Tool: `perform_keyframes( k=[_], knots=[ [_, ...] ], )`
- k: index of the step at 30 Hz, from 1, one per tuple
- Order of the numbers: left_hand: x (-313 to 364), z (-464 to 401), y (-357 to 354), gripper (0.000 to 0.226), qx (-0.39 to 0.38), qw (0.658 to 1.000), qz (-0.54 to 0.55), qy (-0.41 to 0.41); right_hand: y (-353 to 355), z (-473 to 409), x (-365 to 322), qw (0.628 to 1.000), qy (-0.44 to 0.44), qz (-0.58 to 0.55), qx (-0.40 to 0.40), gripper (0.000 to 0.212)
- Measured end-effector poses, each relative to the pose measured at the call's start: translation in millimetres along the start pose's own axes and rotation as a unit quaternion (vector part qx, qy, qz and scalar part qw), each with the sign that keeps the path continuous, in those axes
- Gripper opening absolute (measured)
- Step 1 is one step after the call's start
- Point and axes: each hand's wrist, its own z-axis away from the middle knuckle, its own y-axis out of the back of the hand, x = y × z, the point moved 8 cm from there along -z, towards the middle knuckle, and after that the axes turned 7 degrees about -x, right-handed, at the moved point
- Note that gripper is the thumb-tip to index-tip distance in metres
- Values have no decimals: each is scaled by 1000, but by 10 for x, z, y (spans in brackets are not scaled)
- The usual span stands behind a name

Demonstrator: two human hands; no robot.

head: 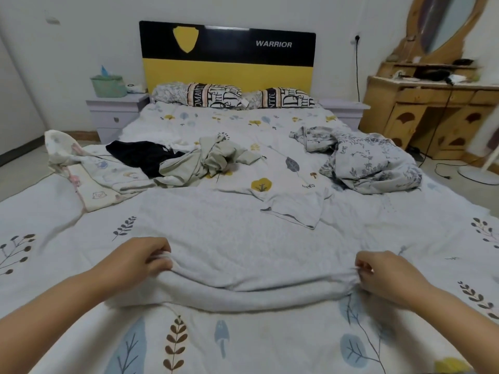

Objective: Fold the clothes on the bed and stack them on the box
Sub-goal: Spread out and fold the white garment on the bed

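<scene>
Both hands have a closed grip on the near edge of a pale grey garment point(237, 247) spread flat on the bed point(40, 211). The left hand point(143, 256) pinches the left end of that edge, fingers curled with cloth bunched under them; the right hand point(383, 273) pinches the right end the same way. Between them the edge sags in a soft rolled fold that runs left to right across the foot of the bed. From that fold the garment stretches away toward the headboard point(226, 58), so its long axis lies along the bed's length, and a sleeve-like flap point(294, 209) sticks out at its far right side.

Further up the bed, left of centre, a heap of clothes lies crumpled: a black garment point(140, 155) touching a pale green one point(205, 157), with a cream printed piece point(89, 171) beside them at the bed's left edge. A blue-grey floral garment point(370, 160) lies bunched well apart on the right. Two pillows point(232, 95) rest against the headboard. A nightstand point(116, 114) with a green tissue box point(108, 85) stands to the left, and a wooden dressing table point(432, 109) to the right.
</scene>
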Motion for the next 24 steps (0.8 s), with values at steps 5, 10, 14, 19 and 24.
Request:
perform_keyframes(
  k=[5, 10, 14, 19, 24],
  knots=[
    [-201, -241, 311, 17, 119, 992, 16, 36, 402, -288, 50, 978, -13, -185, 97, 16],
    [-374, -628, 534, 11, 180, 980, -44, 66, 574, -748, -172, 975, 37, -208, 61, 15],
    [-511, -1053, 577, 17, 174, 979, -93, 50, 657, -1201, -238, 982, 39, -163, 90, 17],
    [-680, -1540, 633, 17, 183, 969, -160, 40, 694, -1752, -234, 977, -7, -148, 157, 27],
    [-781, -2001, 552, 22, 188, 947, -253, 66, 730, -2215, -339, 970, -30, -93, 222, 25]
  ],
)
